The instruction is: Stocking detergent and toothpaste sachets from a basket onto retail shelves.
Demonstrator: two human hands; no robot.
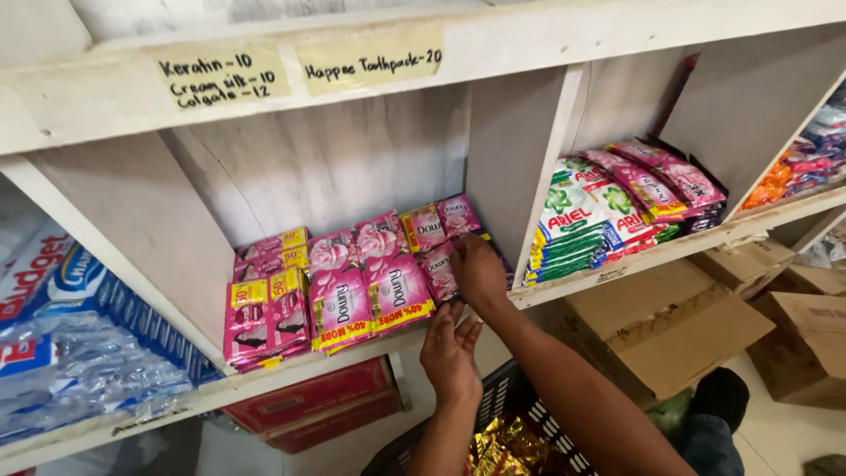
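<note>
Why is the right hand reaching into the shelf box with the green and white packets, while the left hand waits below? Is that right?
Not quite. In the head view the right hand rests on the pink sachets in the middle compartment; the green and white packets lie in the next one. The left hand does wait below.

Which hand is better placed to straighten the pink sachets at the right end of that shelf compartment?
Probably the right hand: it already rests on those pink sachets. The left hand hangs below the shelf edge, palm open.

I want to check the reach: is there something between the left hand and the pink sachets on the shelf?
Nothing visible. The left hand is open just below the shelf edge, the pink sachets directly above it. The right hand already rests on them.
</note>
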